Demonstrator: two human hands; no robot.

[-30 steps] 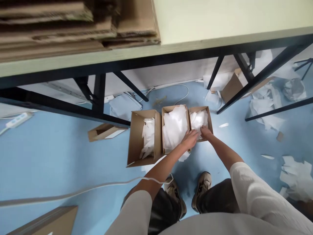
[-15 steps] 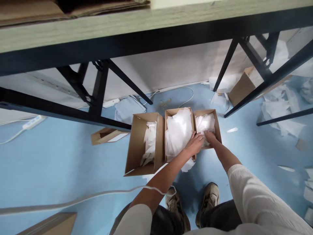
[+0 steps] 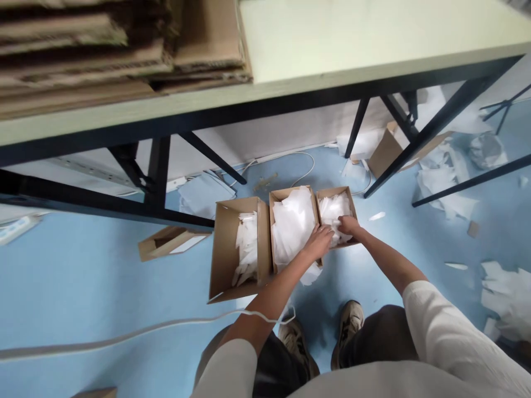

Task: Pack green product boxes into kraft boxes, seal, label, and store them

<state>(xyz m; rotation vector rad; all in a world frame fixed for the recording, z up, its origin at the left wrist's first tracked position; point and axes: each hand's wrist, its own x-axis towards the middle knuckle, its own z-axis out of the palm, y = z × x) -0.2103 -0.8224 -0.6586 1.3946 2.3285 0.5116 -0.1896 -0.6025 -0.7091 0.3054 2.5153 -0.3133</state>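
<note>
Hovering low over the rightmost box (image 3: 328,193), right of the frame's centre, the right hand (image 3: 349,225) has its fingers curled down at the white pieces (image 3: 334,208) inside, the left hand (image 3: 320,241) alongside with fingers loosely bent near the middle box (image 3: 277,195); whether either pinches a piece, I can't tell. Down at lower centre, the right shoe (image 3: 350,321) shows a mark too small to read.

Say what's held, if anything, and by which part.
It cannot be told: the right hand is at white scraps in the small box; the left hand is by its edge.
</note>
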